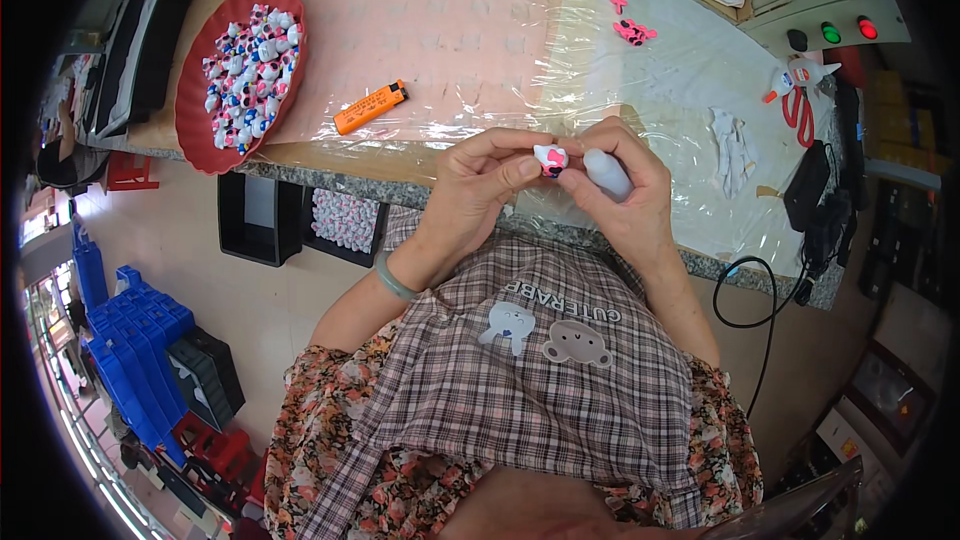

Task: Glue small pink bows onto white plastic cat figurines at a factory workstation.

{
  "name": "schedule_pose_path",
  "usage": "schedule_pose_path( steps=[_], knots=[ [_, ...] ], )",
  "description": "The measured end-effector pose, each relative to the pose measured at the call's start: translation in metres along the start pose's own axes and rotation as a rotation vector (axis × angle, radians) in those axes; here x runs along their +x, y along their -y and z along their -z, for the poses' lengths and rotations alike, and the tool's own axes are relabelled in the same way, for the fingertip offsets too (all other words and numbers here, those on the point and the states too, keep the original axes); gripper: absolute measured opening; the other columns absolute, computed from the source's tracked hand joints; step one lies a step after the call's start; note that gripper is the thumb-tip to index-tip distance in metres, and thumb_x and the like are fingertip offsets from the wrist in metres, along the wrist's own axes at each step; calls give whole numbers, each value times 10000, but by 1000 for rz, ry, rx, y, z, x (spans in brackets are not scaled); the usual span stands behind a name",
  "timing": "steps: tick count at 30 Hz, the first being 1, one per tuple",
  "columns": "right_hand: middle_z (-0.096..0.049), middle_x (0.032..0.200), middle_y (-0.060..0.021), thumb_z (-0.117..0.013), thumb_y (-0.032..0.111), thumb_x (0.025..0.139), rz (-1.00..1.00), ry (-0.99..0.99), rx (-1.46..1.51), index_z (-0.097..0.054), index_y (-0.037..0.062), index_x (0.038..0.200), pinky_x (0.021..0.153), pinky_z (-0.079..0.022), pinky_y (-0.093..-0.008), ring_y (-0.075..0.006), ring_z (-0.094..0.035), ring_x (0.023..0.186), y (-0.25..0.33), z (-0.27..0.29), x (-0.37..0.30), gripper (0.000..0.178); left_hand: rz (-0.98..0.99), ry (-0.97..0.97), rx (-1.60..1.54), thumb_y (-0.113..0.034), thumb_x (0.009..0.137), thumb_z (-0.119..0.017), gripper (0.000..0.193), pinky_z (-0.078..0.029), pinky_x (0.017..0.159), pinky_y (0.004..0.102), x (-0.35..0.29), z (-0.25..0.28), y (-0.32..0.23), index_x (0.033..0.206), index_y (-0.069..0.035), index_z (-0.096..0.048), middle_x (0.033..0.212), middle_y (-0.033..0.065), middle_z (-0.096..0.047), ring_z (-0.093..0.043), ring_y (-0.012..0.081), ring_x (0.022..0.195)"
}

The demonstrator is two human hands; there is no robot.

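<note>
Near the table's front edge, a small white figurine (551, 157) with pink and dark blue parts is pinched in the fingertips of my left hand (468, 185). My right hand (640, 185) is closed around a small whitish squeeze bottle (607, 176), and its fingertips also reach the figurine's right side. The bottle's lower end hides in my palm. Left of my hands, an orange lighter (371, 108) lies on the pink sheet (440, 30). Several loose pink pieces (634, 33) lie farther back on the white covering.
A red scalloped basin (188, 105) full of similar figurines stands at the left edge. At right are a crumpled white cloth (735, 152), red-handled scissors (798, 118) and a glue bottle (805, 72). A black cable (722, 285) hangs off the edge. Black trays (260, 220) sit below the table.
</note>
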State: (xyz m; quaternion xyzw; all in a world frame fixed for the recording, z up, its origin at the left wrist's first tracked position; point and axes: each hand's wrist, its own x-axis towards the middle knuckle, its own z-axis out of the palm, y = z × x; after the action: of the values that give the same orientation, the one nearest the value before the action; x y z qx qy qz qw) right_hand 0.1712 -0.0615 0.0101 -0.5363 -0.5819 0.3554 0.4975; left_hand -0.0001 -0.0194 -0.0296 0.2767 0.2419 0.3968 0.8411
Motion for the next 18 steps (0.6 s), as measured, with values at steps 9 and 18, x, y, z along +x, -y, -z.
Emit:
schedule_pose_path(
  steps=[9, 18],
  knots=[
    [-603, 789, -40, -735, -8, 753, -106, -70, 85, -612, 19, 847, 660, -452, -244, -112, -573, 730, -3, -12, -4, 157, -64, -25, 166, 40, 855, -624, 212, -533, 838, 274, -4, 2, 0, 1065, 25, -649, 1037, 111, -671, -641, 153, 946],
    [-529, 864, -19, -720, 65, 785, -103, 4, 162, -642, 15, 1040, 719, -421, -232, -106, -511, 790, -3, -3, 6, 272, -425, -182, 722, -16, 830, -673, 211, -518, 763, 245, -11, 15, -67, 1042, -12, -668, 997, 43, -658, -632, 106, 866]
  ],
)
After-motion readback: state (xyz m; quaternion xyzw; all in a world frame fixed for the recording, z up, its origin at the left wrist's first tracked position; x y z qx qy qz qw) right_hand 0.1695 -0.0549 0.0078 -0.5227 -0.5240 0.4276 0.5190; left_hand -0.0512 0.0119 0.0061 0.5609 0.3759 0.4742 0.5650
